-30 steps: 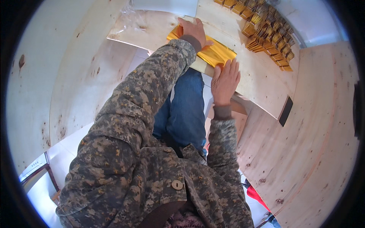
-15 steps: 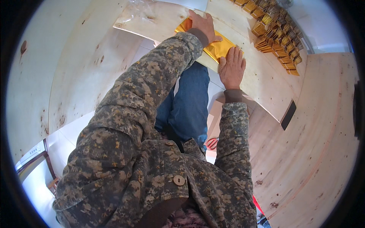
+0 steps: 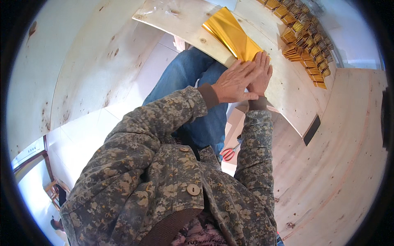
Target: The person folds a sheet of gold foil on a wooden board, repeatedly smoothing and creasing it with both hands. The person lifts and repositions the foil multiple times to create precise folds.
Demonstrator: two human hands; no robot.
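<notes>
A strip of shiny gold foil paper (image 3: 230, 32), seemingly several layers with a folded lower end, lies slantwise on the pale wooden board (image 3: 180, 25). My right hand (image 3: 261, 80) rests at its near right end, fingers stretched out and pressing on the foil's edge. My left hand (image 3: 234, 83) is open, palm down, with its fingertips laid across the right hand's fingers by the same end. Part of the right hand is hidden under the left, and so is the foil's lowest corner.
Bundles of folded gold paper (image 3: 305, 53) stand in rows at the back right of the board. A black strip (image 3: 312, 130) sits at the board's right corner. Red-handled scissors (image 3: 228, 154) lie lower down, beside my leg. Wooden panels (image 3: 328, 164) rise on both sides.
My left hand has come off the far part of the foil and moved right and nearer, onto my right hand. The foil's far part is now uncovered.
</notes>
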